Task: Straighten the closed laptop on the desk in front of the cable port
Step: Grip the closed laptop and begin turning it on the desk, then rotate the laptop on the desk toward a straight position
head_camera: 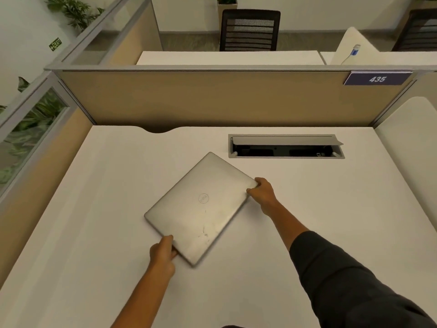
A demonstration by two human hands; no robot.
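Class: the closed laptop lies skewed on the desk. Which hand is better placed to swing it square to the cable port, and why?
Right. The right hand grips the laptop corner nearest the cable port, so it can probably steer that end; the left hand at the near edge can pivot.

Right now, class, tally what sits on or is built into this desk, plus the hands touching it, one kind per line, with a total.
Closed laptop: 1
Cable port with its lid raised: 1
Hands gripping the laptop: 2, the left hand and the right hand
Total: 4
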